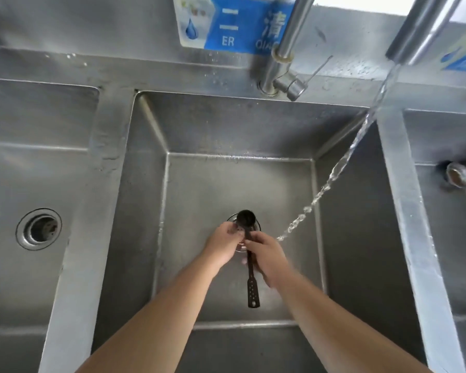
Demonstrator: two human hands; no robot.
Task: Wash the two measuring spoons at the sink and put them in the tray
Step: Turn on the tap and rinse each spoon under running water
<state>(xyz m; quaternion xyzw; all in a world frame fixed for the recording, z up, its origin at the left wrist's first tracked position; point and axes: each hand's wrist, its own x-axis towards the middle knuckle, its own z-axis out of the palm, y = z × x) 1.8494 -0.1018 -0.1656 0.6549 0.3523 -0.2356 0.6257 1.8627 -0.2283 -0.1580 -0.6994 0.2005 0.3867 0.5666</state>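
A black measuring spoon [252,289] with a round bowl and a long perforated handle is held over the middle basin [361,211] of a steel sink. My left hand [222,244] grips it just below the bowl. My right hand [267,258] is closed around the handle's middle. The bowl sits above the basin's drain. A stream of water [342,165] falls from the tap spout [414,30] at the upper right and lands beside my right hand. I see only one spoon; no tray is in view.
A left basin with an open drain [39,229] and a right basin with a metal plug [458,174] flank the middle one. A second tap pipe with a lever [288,63] rises behind the middle basin. Blue signs [226,22] hang on the back wall.
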